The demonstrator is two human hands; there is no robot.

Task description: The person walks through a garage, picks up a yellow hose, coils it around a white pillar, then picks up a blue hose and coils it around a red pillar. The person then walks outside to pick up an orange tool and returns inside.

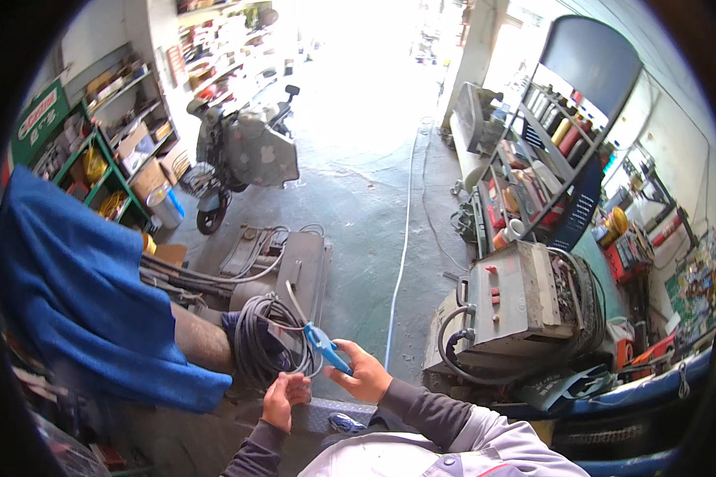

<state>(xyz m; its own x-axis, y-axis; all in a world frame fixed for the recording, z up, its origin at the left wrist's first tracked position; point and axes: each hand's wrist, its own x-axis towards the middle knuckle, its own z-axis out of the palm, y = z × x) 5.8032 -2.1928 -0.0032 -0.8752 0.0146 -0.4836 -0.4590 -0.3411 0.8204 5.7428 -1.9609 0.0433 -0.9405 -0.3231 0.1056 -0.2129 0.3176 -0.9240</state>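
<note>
on the green workshop floor (358, 199) beside a grey machine (517, 306), the right hand (363, 375) pinches a blue air gun (326, 348) whose long axis slants up-left toward the coiled hose (266, 346), the left hand (282, 397) loosely curled just below it.

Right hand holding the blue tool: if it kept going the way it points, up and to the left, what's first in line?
Probably the coil of grey cable. The right hand holds the blue-handled tool with its tip already at the coil's edge; whether they touch is unclear. The left hand sits below that line.
</note>
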